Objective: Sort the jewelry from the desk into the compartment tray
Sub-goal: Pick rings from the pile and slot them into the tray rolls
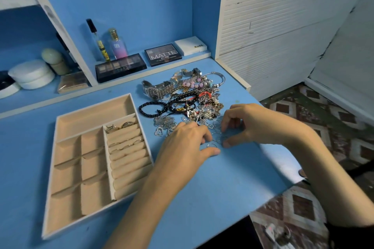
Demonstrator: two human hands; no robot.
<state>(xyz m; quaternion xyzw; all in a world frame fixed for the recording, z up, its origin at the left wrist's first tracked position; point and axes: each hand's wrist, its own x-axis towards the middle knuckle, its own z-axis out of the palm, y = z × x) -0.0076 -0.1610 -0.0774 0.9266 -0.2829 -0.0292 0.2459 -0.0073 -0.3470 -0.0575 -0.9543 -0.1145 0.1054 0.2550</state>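
Observation:
A beige compartment tray [60, 127] lies on the blue desk at the left; several rings [125, 143] sit in its ring rolls. To its right is a heap of jewelry [194, 99] with a silver watch [155, 91] and a black bead bracelet [152, 109]. At the heap's near edge lie thin silver hoop earrings [217, 134]. My left hand [186, 143] pinches one small hoop [211, 145] between thumb and fingers. My right hand [247, 125] pinches at the hoops with curled fingers and thumb.
Two eyeshadow palettes [121, 66], two perfume bottles [117, 44] and a white box [190, 45] stand on the back ledge. White jars [30, 74] sit on the left shelf. The desk's right edge [283, 186] drops to a patterned floor.

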